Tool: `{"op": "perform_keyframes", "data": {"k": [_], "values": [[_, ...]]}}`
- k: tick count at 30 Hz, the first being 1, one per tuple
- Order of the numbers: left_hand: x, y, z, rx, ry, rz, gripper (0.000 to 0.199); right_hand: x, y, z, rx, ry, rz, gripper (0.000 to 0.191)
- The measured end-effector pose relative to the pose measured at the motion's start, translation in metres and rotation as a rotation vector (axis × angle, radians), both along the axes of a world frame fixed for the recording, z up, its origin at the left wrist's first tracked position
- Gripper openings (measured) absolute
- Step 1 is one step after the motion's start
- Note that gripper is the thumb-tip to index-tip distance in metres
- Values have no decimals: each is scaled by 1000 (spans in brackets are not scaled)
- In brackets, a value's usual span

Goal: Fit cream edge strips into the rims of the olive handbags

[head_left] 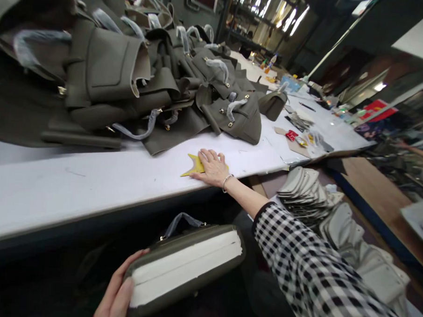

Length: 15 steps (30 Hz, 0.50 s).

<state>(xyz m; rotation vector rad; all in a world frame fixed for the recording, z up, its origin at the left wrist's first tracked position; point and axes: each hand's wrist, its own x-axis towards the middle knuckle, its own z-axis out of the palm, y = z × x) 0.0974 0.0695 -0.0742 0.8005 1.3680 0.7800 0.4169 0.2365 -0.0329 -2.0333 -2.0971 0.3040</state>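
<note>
My left hand [116, 290] grips the near end of an olive-grey handbag [188, 281], thumb against its white panel [189, 265]. The bag is tilted below the table edge, its plastic-wrapped handle [182, 218] on the far side. My right hand [213, 169] rests palm down on a flat yellow piece with pointed corners [195, 165], on the white tabletop [119, 178]. Its fingers are spread over the piece and cover most of it. A bracelet circles that wrist.
A heap of similar olive-grey bags [106, 70] with wrapped handles fills the table's far side. A red packet [291, 135] lies farther right. Stacked pale grey pieces [301, 193] stand below the table at right. Another person's arm [417, 149] shows at the right edge.
</note>
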Motion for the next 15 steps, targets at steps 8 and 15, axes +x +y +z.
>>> {"op": "perform_keyframes", "data": {"k": [8, 15], "values": [[4, 4, 6, -5, -56, -27, 53, 3, -122, 26, 54, 548, -255, 39], [9, 4, 7, -61, -114, 39, 48, -11, -214, 8, -133, 1060, -530, 37]]}}
